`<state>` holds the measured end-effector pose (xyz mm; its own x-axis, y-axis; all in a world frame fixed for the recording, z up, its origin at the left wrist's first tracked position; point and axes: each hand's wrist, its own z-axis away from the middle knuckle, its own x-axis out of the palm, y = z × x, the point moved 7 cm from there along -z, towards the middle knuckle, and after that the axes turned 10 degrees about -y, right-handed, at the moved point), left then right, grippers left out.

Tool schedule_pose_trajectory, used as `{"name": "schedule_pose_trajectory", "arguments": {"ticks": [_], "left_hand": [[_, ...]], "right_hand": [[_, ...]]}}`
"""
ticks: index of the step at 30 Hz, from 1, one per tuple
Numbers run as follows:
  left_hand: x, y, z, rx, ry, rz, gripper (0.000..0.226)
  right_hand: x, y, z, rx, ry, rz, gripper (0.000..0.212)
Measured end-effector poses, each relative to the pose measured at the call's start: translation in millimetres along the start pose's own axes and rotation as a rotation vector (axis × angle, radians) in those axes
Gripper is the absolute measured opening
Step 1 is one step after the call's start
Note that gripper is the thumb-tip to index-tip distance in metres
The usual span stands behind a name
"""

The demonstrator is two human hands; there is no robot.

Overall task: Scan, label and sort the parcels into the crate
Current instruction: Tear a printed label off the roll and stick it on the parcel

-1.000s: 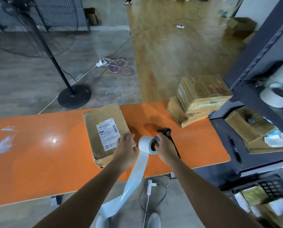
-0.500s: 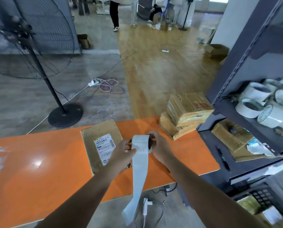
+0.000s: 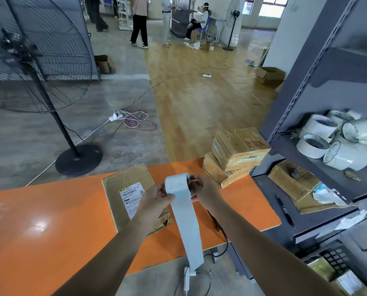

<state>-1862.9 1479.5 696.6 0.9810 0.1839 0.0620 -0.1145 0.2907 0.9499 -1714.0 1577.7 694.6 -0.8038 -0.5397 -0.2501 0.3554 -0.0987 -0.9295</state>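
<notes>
Both hands hold a roll of pale blue label tape above the orange table. My right hand grips the roll's core side. My left hand pinches the strip's left edge just below the roll. The loose strip hangs down past the table's front edge. A flat brown parcel with a white shipping label lies on the table under my left hand. The black scanner lies mostly hidden beneath my right forearm.
Two stacked brown parcels sit at the table's far right corner. A dark metal shelf on the right holds white tape rolls, more parcels and a pen. A black crate stands bottom right. A big floor fan stands far left; people beyond.
My hands have lifted the label roll and turned it so the strip faces me. The view has tilted up, showing more of the room. The hanging strip now falls straighter.
</notes>
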Motion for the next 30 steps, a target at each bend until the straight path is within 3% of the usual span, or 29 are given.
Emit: {"name": "schedule_pose_trajectory", "arguments": {"ticks": [17,30], "left_hand": [[6.4,0.5,-13.2,-0.022,0.018,-0.003,0.03],[3.1,3.0,-19.9,-0.019,0.151,-0.086,0.034]], "right_hand": [[-0.4,2.3,4.9,0.081,-0.057,-0.093,0.044],[5.0,-10.0,4.5,0.012,-0.064,0.25,0.062]]}}
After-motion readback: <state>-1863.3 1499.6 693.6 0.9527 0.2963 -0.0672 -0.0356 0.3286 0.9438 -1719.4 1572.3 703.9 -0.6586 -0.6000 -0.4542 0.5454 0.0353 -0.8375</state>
